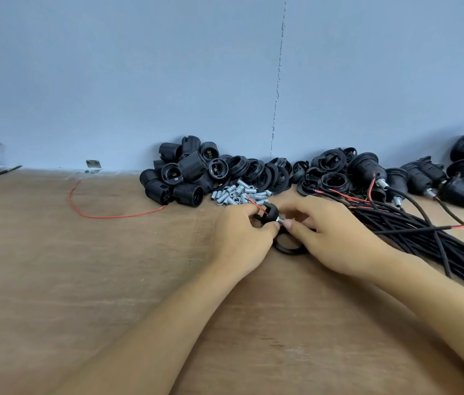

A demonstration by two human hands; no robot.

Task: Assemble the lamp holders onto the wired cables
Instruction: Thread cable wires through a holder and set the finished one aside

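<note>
Cap [271, 211] btwn L hand [242, 238], R hand [336, 238]

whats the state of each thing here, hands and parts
left hand, grips the black cap
right hand, pinches the metal nipple
black cap, held between both hands, red lead poking out
metal nipple, at the cap's end
loose red wire, lying curved, untouched
cable bundle, lying loose
</note>
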